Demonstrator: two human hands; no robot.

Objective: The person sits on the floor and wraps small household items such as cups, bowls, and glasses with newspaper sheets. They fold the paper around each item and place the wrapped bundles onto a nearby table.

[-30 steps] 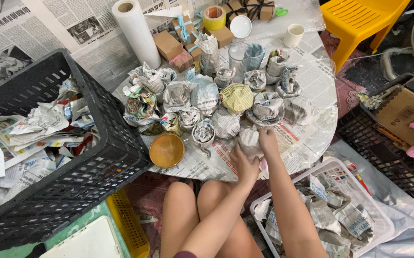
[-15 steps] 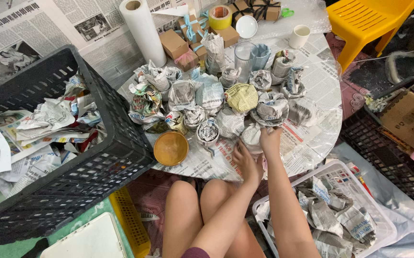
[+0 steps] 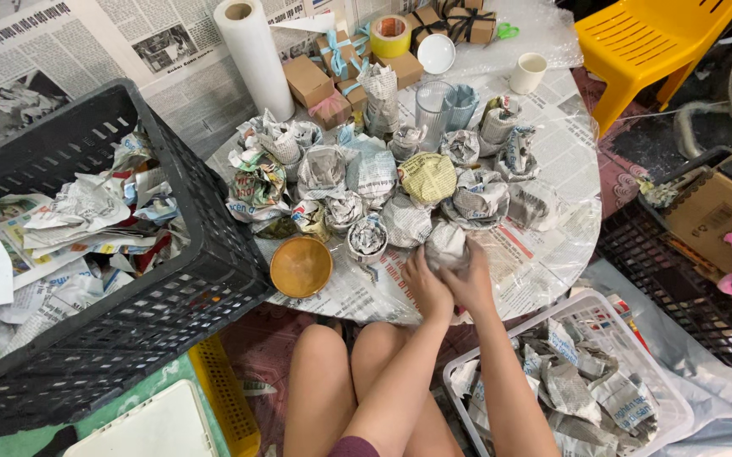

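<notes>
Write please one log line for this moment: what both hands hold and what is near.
left hand + right hand: both on newspaper-wrapped bundle | place: round table edge | near: wooden bowl, black crate, white basket

The person's two forearms are bare from elbow to wrist, with no sleeves, watch or bracelets. The left hand and right hand carry no gloves or visible rings. Both knees and thighs are bare. A dark maroon fabric hem shows at the bottom edge.
</notes>
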